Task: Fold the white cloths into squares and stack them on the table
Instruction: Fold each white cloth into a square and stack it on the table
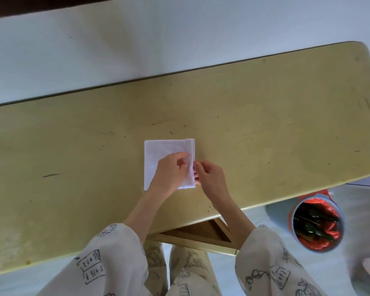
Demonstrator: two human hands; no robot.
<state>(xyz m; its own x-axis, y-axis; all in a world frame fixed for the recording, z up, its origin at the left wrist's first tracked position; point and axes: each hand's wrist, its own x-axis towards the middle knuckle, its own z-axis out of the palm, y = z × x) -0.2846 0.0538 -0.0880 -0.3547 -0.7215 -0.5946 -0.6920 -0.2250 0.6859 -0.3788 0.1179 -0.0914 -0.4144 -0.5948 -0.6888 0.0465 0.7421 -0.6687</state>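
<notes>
Head view, catalogued from the fingers outward.

Left fingers (183,155): curled loosely, tips and thumb bent down onto the right part of the white cloth (158,159); whether they pinch a layer or only press it cannot be told.

Right fingers (198,165): curled, tips at the cloth's right edge, apparently nipping the layered edge; the grasp itself is partly hidden and cannot be told for sure.

Left hand (171,171): lies over the lower right quarter of the cloth, back of the hand upward.

Right hand (209,178): just beside the cloth's right edge, over bare table, close to the left hand but not plainly touching it.

White cloth: folded to a near-square, flat on the table, several layers showing along the right edge. It sits about mid-table, nearer the front edge than the far one.

Sleeves (115,259): pale fabric printed with line drawings of books and other small figures, reaching to mid-forearm on both arms; matching printed trousers (188,272) below the table edge.

Table (73,146): yellowish top, worn, with dark scratches and specks; chipped at the right-hand corner. Far edge set against a white surface (94,50).

Drawer (197,231): wooden, partly open beneath the front edge, between the forearms.

Bin (316,221): round, lined with a red bag, dark contents inside, standing on the floor to the right of the table, well apart from the cloth.
</notes>
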